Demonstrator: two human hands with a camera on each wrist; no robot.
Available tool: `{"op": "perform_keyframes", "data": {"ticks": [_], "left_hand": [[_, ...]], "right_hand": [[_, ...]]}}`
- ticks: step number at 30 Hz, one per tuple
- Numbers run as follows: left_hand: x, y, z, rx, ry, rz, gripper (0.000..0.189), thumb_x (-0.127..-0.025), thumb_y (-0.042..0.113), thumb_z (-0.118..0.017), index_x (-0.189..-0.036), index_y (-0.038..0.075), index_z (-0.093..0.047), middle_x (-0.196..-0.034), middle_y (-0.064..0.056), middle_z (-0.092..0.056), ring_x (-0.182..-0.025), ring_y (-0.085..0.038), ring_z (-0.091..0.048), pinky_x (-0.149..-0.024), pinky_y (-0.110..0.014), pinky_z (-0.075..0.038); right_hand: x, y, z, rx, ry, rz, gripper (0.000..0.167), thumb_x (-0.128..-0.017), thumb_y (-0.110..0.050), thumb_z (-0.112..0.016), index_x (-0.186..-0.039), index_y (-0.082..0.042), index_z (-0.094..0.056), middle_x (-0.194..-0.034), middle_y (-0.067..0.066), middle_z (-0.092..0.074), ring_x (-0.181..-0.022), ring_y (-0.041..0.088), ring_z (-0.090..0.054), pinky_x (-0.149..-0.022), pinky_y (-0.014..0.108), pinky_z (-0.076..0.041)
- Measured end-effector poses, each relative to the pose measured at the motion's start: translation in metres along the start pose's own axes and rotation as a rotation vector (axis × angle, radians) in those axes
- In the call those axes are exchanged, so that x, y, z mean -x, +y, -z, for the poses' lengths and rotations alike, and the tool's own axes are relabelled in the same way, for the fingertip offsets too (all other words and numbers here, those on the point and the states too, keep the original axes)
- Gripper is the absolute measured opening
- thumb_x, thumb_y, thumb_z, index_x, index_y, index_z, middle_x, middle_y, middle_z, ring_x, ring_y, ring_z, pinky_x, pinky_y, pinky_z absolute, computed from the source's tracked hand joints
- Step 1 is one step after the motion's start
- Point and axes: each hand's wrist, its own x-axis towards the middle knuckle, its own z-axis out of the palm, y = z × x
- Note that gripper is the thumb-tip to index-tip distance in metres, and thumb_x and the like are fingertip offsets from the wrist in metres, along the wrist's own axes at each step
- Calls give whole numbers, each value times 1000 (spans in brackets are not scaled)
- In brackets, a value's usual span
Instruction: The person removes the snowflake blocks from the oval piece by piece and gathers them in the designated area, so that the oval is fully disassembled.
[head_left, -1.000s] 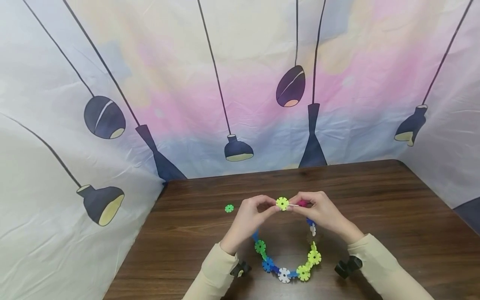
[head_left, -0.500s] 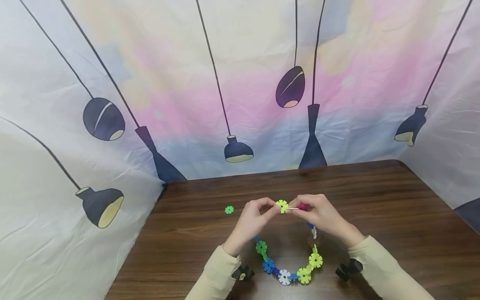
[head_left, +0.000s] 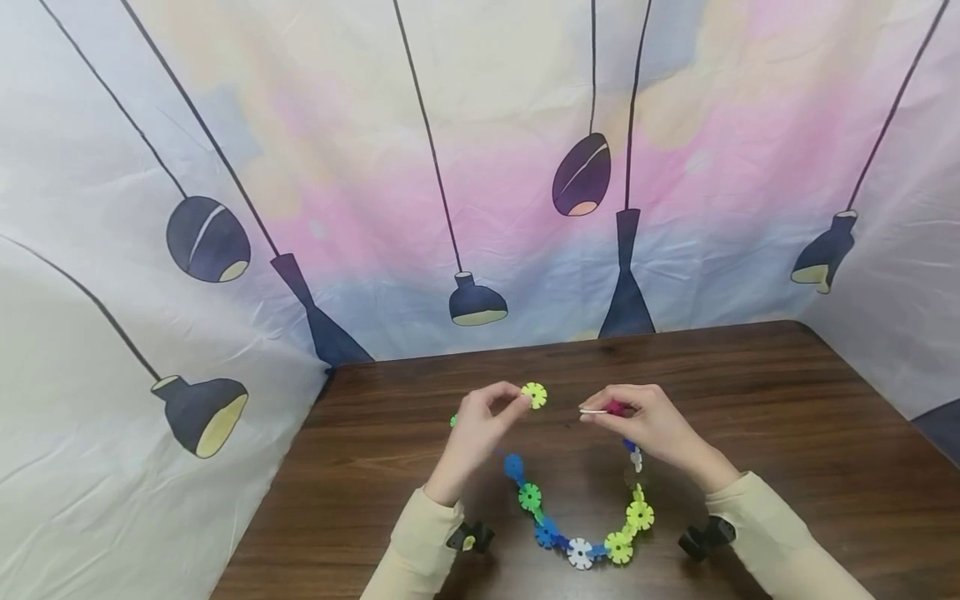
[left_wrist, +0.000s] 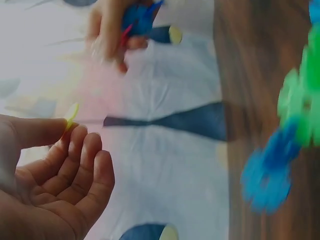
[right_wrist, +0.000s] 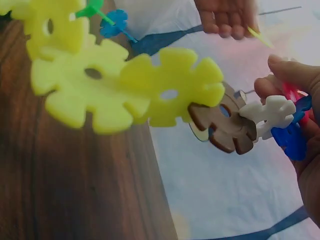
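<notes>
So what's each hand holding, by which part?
Left hand: yellow flower disc, pinched at its rim. Right hand: flower-disc chain, at its white-and-pink end.

the left hand (head_left: pixel 480 422) has drawn its yellow disc (head_left: pixel 535 395) from the white piece (head_left: pixel 592 410).

A dark brown, wood-grained surface (head_left: pixel 360 483) is carrying a small green notched plastic disc (head_left: pixel 453 421), showing only partly.
</notes>
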Motion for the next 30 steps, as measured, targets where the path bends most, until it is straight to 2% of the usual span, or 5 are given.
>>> {"op": "perform_keyframes", "data": {"ticks": [3, 9, 18, 24, 30], "left_hand": [[-3, -5, 15, -25, 64, 4, 22, -96, 29, -71, -96, 8, -75, -87, -4, -73, -79, -17, -65, -72, -33, -53], [-9, -20, 50, -187, 153, -2, 22, -98, 28, -68, -96, 8, -77, -83, 0, -72, -71, -13, -60, -67, -32, -49], [-8, -47, 100, -263, 281, 128, 18, -93, 26, -76, -96, 9, -80, -86, -4, -75, -77, -21, -66, -70, -35, -49], [-6, -66, 112, -273, 280, 160, 19, -93, 26, -75, -97, 8, -79, -88, -7, -75, -80, -24, -66, -70, -35, -48], [-1, -85, 119, -292, 206, 237, 18, -95, 20, -72, -99, 3, -77, -92, -12, -74, -82, -28, -66, -69, -34, -49]], "right_hand": [[-1, 0, 5, 2, -2, -37, 25, -83, -3, -81, -97, -23, -77, -97, -4, -74, -77, 8, -67, -61, 25, -55], [-3, 2, 10, 34, -66, -134, 14, -89, -19, -79, -101, -26, -78, -91, -12, -70, -71, 8, -57, -61, 26, -52], [-4, 3, 20, 47, -161, -297, 14, -94, -34, -73, -106, -31, -76, -96, -11, -73, -75, 14, -62, -66, 27, -52], [1, 5, 24, 16, -173, -353, 18, -93, -33, -73, -111, -32, -76, -99, -8, -73, -77, 20, -61, -65, 28, -51], [1, 10, 25, -19, -231, -403, 26, -96, -34, -70, -121, -26, -72, -103, -6, -70, -86, 20, -60, -71, 30, -53]]}}
